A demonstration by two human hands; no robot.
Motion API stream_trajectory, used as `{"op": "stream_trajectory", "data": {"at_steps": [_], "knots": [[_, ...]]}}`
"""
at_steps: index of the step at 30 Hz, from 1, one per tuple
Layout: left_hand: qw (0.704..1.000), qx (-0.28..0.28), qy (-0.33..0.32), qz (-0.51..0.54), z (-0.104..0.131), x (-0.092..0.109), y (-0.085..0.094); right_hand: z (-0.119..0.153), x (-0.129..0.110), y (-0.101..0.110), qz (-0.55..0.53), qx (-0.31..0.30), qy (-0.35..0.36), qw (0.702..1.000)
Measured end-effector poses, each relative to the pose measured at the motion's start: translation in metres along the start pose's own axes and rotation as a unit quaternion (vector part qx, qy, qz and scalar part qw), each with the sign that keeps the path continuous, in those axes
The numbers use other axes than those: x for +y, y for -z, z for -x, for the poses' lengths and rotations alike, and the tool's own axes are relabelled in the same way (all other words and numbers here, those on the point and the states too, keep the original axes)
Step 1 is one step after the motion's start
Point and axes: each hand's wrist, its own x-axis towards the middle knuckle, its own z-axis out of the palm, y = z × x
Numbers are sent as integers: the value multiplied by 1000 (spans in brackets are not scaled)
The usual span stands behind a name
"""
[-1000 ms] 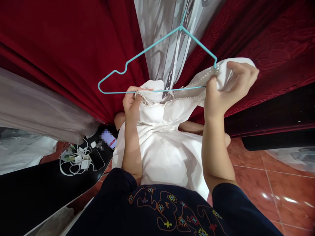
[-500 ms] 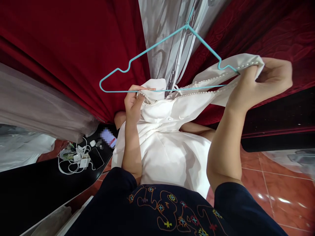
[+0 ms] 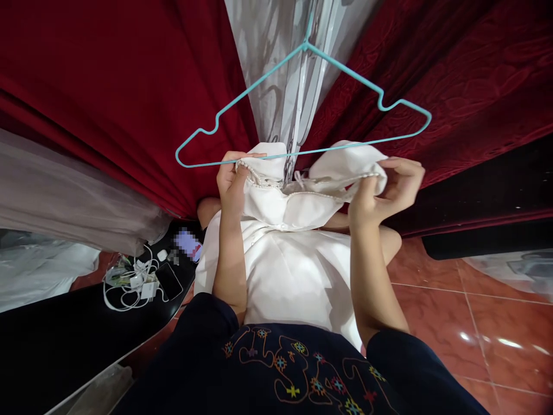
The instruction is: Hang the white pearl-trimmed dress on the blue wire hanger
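Note:
A white dress with pearl-beaded edges lies across my lap, its top raised between both hands. My left hand pinches the beaded edge on the left, beside the bottom bar of a light blue hanger. On the right, my right hand grips the other beaded strap, below the hanger and apart from it. The hanger is upright, its hook at the top in front of the pale curtain, and its right end is bare. Its bottom bar crosses close to my left fingers.
Red curtains hang ahead on both sides. At left, a black table bears white cables, a dark phone and a lit phone. Red floor tiles show at right.
My right hand has moved left and down with the strap, which has come off the hanger's right end. The hanger has shifted slightly left. My left hand has barely moved.

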Motion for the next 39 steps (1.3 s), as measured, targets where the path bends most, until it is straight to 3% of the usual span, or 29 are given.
{"op": "stream_trajectory", "data": {"at_steps": [4,7,12,17,19,22,26,29,32,36,39], "knots": [[1000,0,14,3,2,3,-1,-1,-43,-19,-22,-149,-25,988],[1000,-1,18,-3,3,5,0,0,-54,-29,-58,-236,-55,968],[1000,-27,8,-6,2,3,8,4,-47,-34,-90,-241,-68,964],[988,-30,-32,-148,-2,-9,38,-7,-39,-29,-60,-245,-71,965],[981,-4,-28,-192,-5,-16,57,-13,-35,-26,-51,-241,-72,966],[971,96,-31,-215,-13,-18,84,-21,-31,-22,-42,-244,-65,967],[937,238,-110,-230,-34,4,102,-22,-32,-21,-35,-244,-71,967],[916,280,-151,-244,-51,29,96,-19,-34,-23,-56,-235,-63,968],[926,228,-149,-261,-61,47,74,-16,-37,-24,-68,-232,-60,968],[948,164,-150,-227,-63,55,42,-15,-38,-24,-65,-231,-65,969],[940,193,-174,-221,-61,52,38,-18,-39,-22,-60,-229,-63,969]]}}
